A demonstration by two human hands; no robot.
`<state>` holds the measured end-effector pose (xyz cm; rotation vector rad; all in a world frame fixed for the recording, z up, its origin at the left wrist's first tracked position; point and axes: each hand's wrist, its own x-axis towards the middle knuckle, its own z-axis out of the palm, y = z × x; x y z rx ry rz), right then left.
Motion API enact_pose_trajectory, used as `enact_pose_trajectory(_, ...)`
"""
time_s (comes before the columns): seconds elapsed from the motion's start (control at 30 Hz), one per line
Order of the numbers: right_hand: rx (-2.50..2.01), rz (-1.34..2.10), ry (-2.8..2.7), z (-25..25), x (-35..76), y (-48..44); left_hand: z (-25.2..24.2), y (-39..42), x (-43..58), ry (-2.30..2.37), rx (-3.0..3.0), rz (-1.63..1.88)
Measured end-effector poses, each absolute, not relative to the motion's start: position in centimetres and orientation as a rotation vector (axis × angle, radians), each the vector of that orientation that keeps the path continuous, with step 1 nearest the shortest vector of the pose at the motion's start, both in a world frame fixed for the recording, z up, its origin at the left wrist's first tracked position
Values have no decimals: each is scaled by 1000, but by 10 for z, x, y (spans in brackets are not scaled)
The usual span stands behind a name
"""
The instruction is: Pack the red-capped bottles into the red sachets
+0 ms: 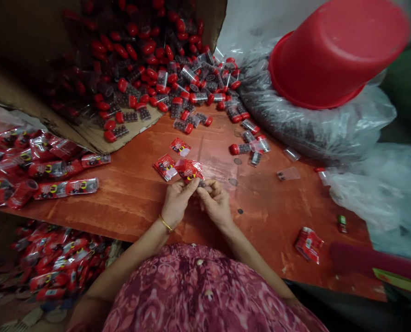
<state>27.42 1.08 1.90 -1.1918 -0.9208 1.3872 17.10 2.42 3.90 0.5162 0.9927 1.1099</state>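
Note:
My left hand (177, 201) pinches a red printed plastic sleeve (190, 168) at its near edge. Close beside it, my right hand (217, 201) has its fingers closed around a small clear tube with dark balls (201, 183), which meets the sleeve's near end. Fingers cover most of the tube, so how far it sits inside the sleeve cannot be seen. Just beyond my left hand, a flat red sleeve (165, 167) and another red sleeve (181, 146) lie on the wooden tabletop (136, 184).
A tipped cardboard box (122, 144) spills red-capped tubes (163, 83) across the back. Wrapped tubes (67, 188) are piled left, with more below the table edge. A red bucket (336, 55) stands upside down on a clear bag (316, 129). A crumpled red wrapper (309, 244) lies right.

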Motion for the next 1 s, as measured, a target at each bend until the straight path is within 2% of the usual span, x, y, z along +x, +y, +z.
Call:
enact_pose_trajectory(0.2,-1121,1500,-940,18,272,15,39,27,164,913,443,1088)
enact_pose_trajectory(0.4,-1133,1439,-913,21,270,12,37,23,166,924,546,1129)
enact_pose_trajectory(0.57,-1117,1612,-957,27,277,11,40,22,156,893,555,1070)
enact_pose_trajectory(0.7,-1184,1512,-1050,33,279,3,40,22,161,958,522,1157)
enact_pose_trajectory(1.0,-1133,1476,-1044,33,273,5,42,19,168,928,488,1077)
